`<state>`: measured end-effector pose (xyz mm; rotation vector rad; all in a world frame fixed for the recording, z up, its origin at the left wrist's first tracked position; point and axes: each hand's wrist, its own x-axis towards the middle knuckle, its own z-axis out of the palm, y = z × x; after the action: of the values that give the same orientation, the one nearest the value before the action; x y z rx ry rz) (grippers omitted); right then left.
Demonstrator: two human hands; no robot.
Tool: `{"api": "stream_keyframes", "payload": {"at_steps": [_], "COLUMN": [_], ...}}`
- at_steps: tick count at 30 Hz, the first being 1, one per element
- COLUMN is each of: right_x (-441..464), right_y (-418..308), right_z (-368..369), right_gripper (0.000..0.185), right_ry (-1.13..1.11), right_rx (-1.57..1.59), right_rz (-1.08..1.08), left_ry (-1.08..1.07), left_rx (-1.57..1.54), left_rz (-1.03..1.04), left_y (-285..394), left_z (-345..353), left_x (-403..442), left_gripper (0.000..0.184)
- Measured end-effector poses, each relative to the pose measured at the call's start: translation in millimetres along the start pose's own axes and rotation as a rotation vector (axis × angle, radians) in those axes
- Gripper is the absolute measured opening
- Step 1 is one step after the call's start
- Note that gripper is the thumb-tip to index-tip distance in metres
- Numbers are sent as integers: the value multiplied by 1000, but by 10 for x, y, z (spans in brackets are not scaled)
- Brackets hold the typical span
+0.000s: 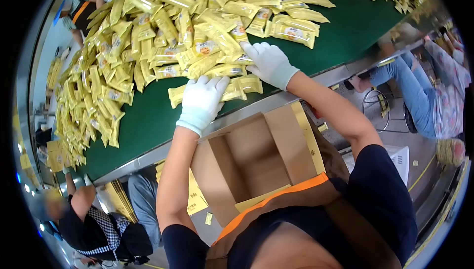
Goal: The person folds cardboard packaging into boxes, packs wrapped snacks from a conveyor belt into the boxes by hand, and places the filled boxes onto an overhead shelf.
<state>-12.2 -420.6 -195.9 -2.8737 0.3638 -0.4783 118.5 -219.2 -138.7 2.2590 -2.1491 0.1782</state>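
Many yellow wrapped packets [205, 47] lie heaped on a green belt [143, 116]. My left hand [202, 98], in a white glove, rests on packets [234, 90] at the belt's near edge, its fingers bent over them. To the right, my right hand [270, 62], gloved too, has its fingertips against the right side of the heap, with the fingers spread a little. Just below the belt edge, in front of my body, an open cardboard box [256, 155] shows bare brown inner walls and bottom, with its flaps folded out.
A metal rail [158, 155] runs along the belt. A co-worker [94, 219] is at the lower left, another person [81, 10] across the belt, and a seated person [424, 91] at the right near a metal stool [377, 108]. Folded cardboard [116, 200] stands at lower left.
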Motion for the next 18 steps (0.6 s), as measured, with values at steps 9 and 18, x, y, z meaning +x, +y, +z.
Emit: {"api": "stream_keyframes", "payload": {"at_steps": [9, 18], "right_x": [-882, 101], "right_y": [733, 1094], "right_z": [-697, -418], "right_gripper": [35, 51], "right_ry": [-41, 59], "right_rx": [-48, -194], "right_rz": [37, 223], "left_ry": [-194, -204], "left_rx": [-227, -206], "left_rz": [-275, -201], "left_y": [-193, -58], "left_z": [-146, 20], "left_x": [-448, -330], "left_gripper": [53, 64]}}
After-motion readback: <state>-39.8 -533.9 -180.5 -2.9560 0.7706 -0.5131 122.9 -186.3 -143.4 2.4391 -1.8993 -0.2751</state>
